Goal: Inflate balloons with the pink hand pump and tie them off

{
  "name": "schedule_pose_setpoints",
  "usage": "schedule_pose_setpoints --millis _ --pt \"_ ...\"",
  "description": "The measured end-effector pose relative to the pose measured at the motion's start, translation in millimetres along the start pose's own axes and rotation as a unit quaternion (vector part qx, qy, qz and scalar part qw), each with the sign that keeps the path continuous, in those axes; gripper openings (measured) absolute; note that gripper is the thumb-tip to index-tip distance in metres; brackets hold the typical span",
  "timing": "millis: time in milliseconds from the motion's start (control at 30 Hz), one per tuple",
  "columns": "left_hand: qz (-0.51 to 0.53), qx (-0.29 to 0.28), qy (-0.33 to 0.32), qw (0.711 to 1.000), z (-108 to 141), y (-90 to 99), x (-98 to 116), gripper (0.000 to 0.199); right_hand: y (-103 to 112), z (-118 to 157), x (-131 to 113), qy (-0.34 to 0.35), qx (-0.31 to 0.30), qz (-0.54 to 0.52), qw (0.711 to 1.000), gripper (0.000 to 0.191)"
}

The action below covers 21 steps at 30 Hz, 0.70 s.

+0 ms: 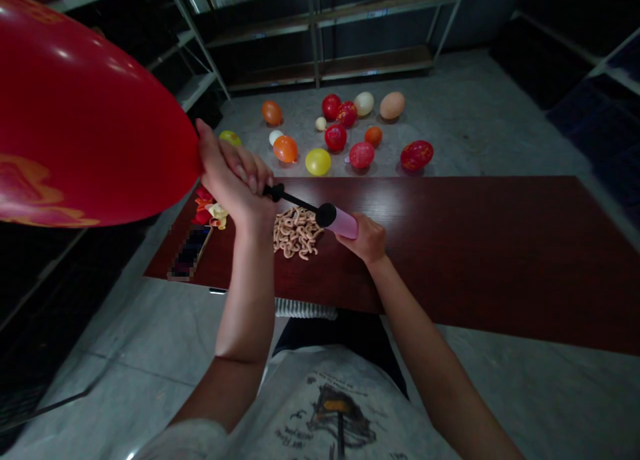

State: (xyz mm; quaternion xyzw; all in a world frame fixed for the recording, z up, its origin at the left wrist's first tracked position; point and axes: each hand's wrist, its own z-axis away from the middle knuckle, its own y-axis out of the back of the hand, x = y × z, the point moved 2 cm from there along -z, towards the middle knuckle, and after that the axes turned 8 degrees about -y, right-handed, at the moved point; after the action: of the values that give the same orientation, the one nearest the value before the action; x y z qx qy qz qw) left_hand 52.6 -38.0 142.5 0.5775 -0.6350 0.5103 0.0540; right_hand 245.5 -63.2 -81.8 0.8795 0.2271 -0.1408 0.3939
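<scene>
Head view: over the table [500,247], the left hand [235,177] has its grip closed at the red balloon's [95,113] neck end and around one end of the hand pump, whose black rod [300,202] leads to a pink barrel [345,224] clasped by the right hand [369,239]. Beige curled pieces [297,233] lie on the table; inflated balloons [318,161] rest beyond it. Fingers hide the nozzle joint, so its seal cannot be told; a firm pinch there and straight, steady strokes would likely serve best, without overstretching the balloon
</scene>
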Motion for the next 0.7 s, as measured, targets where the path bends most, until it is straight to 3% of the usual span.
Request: schedule_pose_setpoints --millis 167,367,500,700 --pt "0.015 0.025 0.038 0.999 24 -10.9 -44 0.062 -1 -1 0 -0.009 0.003 0.011 1.000 0.045" --pt "0.006 0.034 0.120 0.992 48 5.1 -99 0.057 -3 -2 0 -0.025 -0.015 0.047 0.998 0.043" --pt "0.016 0.060 0.151 0.987 46 24.3 -102 0.055 -4 -2 -2 -0.002 -0.031 0.071 0.997 0.043" --pt "0.036 0.114 0.162 0.980 36 54.9 -84 0.059 -4 0 -6 0.035 -0.055 0.096 0.993 0.042"
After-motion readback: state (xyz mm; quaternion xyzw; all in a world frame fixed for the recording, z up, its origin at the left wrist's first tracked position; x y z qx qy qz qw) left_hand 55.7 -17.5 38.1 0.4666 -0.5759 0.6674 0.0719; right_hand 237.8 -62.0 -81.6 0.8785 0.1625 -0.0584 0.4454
